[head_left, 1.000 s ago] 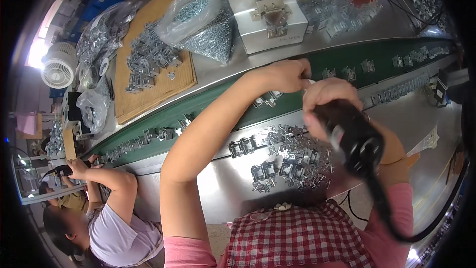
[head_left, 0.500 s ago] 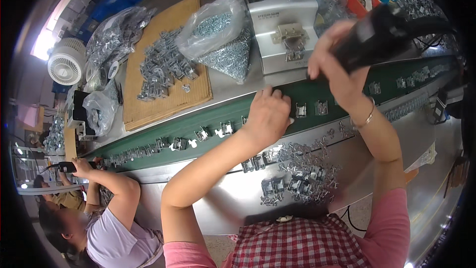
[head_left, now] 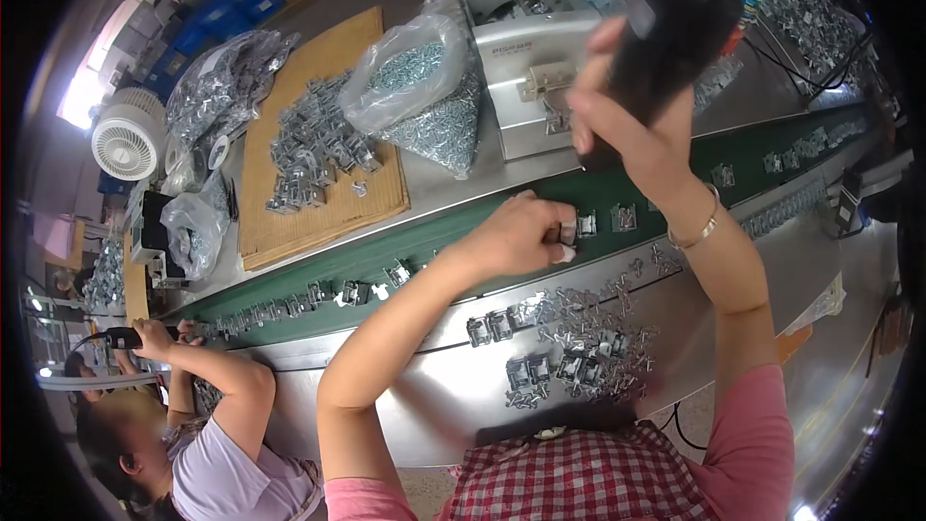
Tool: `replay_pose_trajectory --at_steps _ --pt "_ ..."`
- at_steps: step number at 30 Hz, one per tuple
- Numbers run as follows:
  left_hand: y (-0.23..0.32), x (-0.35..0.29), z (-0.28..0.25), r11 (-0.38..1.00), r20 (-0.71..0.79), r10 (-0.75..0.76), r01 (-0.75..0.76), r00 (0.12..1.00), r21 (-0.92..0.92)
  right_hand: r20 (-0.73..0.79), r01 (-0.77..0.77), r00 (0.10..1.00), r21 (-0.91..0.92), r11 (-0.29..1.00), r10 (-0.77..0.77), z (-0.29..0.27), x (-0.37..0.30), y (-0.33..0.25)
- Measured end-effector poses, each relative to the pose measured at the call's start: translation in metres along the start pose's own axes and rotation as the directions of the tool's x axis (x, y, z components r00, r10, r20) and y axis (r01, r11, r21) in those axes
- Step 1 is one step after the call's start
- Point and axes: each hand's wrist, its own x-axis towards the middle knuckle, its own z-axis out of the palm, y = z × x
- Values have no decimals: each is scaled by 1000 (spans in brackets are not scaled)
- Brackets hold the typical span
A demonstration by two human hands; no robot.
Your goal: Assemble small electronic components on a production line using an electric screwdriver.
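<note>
My right hand (head_left: 641, 130) is wrapped round a black electric screwdriver (head_left: 675, 24), held up over the green conveyor belt (head_left: 424, 232). The driver's body is blurred, and I cannot make out its tip against the belt. On the belt, my left hand (head_left: 526, 234) has its fingers closed at the left side of a small metal bracket (head_left: 586, 225). A second metal bracket (head_left: 624, 217) lies just to the right of it. Several more brackets (head_left: 357, 291) sit in a row along the belt, some hidden behind my left forearm.
A silver screw feeder (head_left: 521, 48) stands behind the belt. Left of it are an open plastic bag of screws (head_left: 420, 68) and cardboard (head_left: 376, 188) with piled brackets (head_left: 323, 140). Loose screws (head_left: 617, 342) lie on the metal ledge before me. A co-worker (head_left: 227, 444) works at far left.
My left hand has turned and moved slightly, its fingers now against the bracket. My right hand and the screwdriver have shifted left, and the screwdriver stands more upright.
</note>
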Motion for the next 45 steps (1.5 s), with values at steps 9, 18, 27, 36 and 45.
replay_pose_trajectory --at_steps 9,18,27,36,45 --pt "2 47 -4 831 275 -89 224 957 -509 -38 -110 993 32 993 111 -24 -31 -12" --pt "33 47 -7 950 298 -244 289 923 -116 2 -209 978 68 976 209 -28 -51 -16" --pt "28 64 -19 967 381 -91 172 920 -186 73 -150 987 106 983 143 -34 -46 -12" --pt "5 66 -20 955 396 22 98 918 -281 24 -138 990 114 984 136 -25 -49 -1" --pt "-12 73 -21 953 468 20 124 884 -276 28 -140 990 62 988 138 -15 -62 19"
